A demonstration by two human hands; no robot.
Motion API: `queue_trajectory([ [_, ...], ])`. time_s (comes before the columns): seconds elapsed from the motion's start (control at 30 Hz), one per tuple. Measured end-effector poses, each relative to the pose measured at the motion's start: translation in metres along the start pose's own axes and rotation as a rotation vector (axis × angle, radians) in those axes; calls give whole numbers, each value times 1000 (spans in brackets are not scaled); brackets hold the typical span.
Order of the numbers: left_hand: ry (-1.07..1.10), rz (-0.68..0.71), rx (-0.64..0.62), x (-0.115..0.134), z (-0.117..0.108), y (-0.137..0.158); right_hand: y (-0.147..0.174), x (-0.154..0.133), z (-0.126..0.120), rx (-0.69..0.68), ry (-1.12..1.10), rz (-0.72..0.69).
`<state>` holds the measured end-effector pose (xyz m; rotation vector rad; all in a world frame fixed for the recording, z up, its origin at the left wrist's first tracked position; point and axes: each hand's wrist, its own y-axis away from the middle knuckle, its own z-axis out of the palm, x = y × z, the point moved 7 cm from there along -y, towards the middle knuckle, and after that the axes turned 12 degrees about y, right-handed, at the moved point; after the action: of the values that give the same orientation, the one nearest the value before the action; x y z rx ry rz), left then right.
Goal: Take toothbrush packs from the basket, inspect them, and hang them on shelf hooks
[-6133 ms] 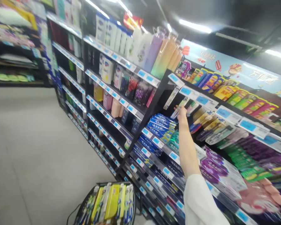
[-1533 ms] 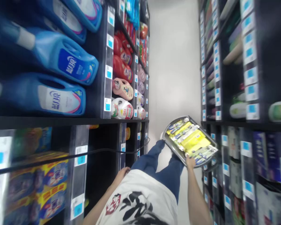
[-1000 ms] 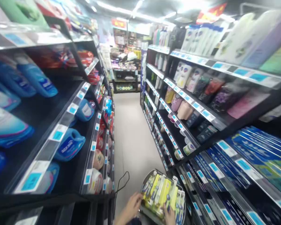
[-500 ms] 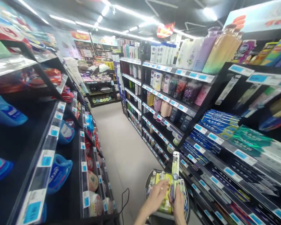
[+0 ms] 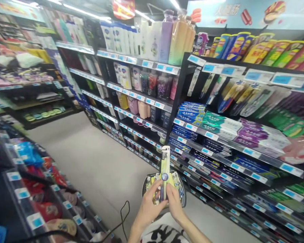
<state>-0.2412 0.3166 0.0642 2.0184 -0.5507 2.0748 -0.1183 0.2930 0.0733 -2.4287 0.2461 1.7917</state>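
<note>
Both my hands hold one packaged toothbrush upright, its clear pack with yellow-green card pointing away from me. My left hand pinches the lower left side of the pack. On its lower right side, my right hand is closed with the thumb along the front. Just below and behind my hands is a dark-rimmed basket, partly hidden by them. Inside it lie several toothbrush packs with yellow and white cards.
To the right, a shelf unit carries toothpaste boxes, hanging toothbrush packs and, on top, chip cans. Bottles fill the shelves ahead. A low shelf with bagged goods runs along the left. A black cable crosses near the floor.
My view has turned to the right, bringing more of the toothbrush shelf into sight. My left hand has moved from over the basket's packs onto the toothbrush pack that my right hand held.
</note>
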Motion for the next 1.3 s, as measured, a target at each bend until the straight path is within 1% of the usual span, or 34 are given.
queue_trajectory([
  [0.1,-16,41,-23,6,3,2,3,1,-8,93,48,-4],
  [0.2,-39,97,-39,15,5,2,4,5,-10,145,69,-1],
  [0.37,-82,166,-51,26,6,2,3,9,-13,203,-10,69],
  [0.43,-102,178,-58,27,7,3,2,6,-14,190,-33,68],
  [0.6,-139,221,-77,25,10,3,3,3,-10,40,-117,44],
  [0.67,-151,227,-84,24,12,3,4,6,-10,20,-138,62],
  [0.8,-167,200,-89,21,13,3,5,7,-10,9,-148,74],
  [0.83,-173,194,-87,21,13,3,4,7,-12,24,-131,70],
  [0.97,-184,189,-70,22,12,4,1,2,-21,102,63,8],
  [1.03,-184,182,-47,22,12,4,-1,-1,-22,83,158,-31],
  [1.1,-190,174,-24,21,12,2,-2,-2,-23,83,205,-54],
  [1.3,-216,147,46,10,12,-1,-4,8,-23,106,130,-11],
])
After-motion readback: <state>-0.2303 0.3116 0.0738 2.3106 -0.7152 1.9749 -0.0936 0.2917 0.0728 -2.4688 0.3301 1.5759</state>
